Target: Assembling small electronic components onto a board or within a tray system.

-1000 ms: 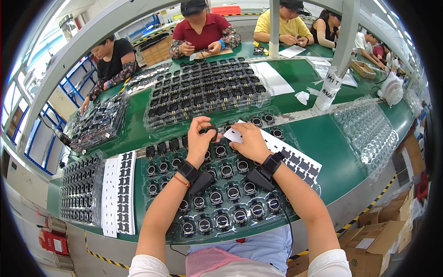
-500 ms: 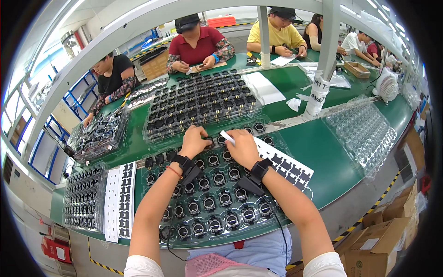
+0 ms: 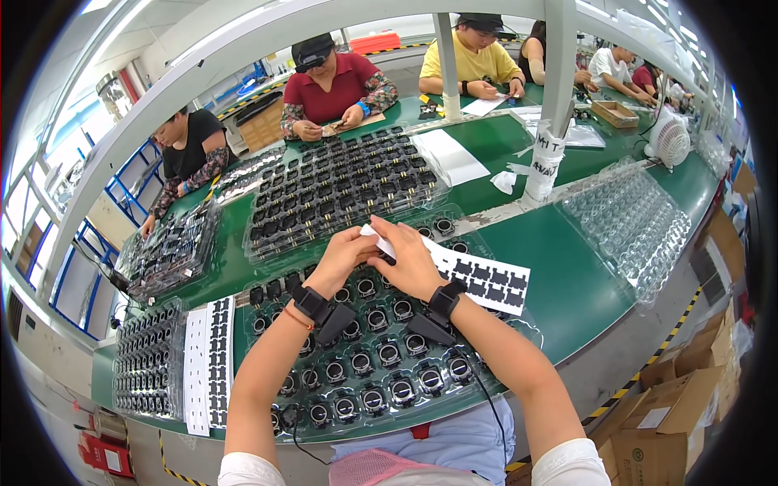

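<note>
My right hand (image 3: pixel 408 261) is closed on a white sheet of black die-cut stickers (image 3: pixel 496 285), which trails off to the right under my wrist. The sheet's folded end (image 3: pixel 374 235) sticks out between my two hands. Close against that end is my left hand (image 3: pixel 344 257), fingers bent together; whatever they pinch is hidden. Below both hands lies a clear plastic tray (image 3: pixel 328 428) with rows of small black square parts (image 3: pixel 402 390), each bearing a round ring. A black strap device sits on each wrist.
Beyond my hands stands a stack of clear trays of black parts (image 3: pixel 340 190). At left lie another filled tray (image 3: pixel 148 360) and sticker sheets (image 3: pixel 219 364). Empty clear trays (image 3: pixel 628 231), a taped post (image 3: pixel 543 166) and a white fan (image 3: pixel 669 139) are to the right. Co-workers sit opposite.
My hands have come together, with the left now against the sheet's end. The sticker sheet has shifted left with my right hand. The whole view has turned slightly.
</note>
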`<state>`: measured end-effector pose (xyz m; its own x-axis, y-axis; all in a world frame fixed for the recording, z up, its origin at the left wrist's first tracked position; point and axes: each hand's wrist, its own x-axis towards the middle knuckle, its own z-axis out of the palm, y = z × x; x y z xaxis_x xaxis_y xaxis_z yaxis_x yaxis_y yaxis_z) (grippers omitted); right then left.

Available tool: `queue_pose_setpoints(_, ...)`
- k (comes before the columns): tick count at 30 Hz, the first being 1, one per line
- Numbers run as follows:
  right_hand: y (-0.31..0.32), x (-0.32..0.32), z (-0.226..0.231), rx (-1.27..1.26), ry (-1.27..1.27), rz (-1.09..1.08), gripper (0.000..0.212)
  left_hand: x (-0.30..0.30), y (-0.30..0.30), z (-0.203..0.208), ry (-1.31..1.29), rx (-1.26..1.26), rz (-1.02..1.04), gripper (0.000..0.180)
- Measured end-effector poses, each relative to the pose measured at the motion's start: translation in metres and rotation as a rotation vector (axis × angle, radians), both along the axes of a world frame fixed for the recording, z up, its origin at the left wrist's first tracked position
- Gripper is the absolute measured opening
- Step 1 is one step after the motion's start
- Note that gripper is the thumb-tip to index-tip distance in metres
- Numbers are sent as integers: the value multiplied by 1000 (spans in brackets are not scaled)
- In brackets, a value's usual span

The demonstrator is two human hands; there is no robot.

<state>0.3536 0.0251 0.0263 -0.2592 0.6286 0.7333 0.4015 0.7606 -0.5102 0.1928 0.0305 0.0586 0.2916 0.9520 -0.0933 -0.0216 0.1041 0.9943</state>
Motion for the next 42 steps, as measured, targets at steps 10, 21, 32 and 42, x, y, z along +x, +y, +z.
queue_pose_setpoints(10, -2, 0, 2, -83, -87, -112, 97, -40, 15, 4, -465, 230, 454, 7)
queue_pose_setpoints(21, -2, 4, -2, -237, -219, -152, 98, -34, -1, 6, -597, 176, 444, 26)
queue_pose_setpoints(32, -8, 0, 9, 96, -10, -247, 61, -2, -12, -27, -376, 31, 292, 14)
queue_pose_setpoints(42, -1, 1, -2, 91, -86, -274, 21, 20, -12, -49, -471, -6, 180, 14)
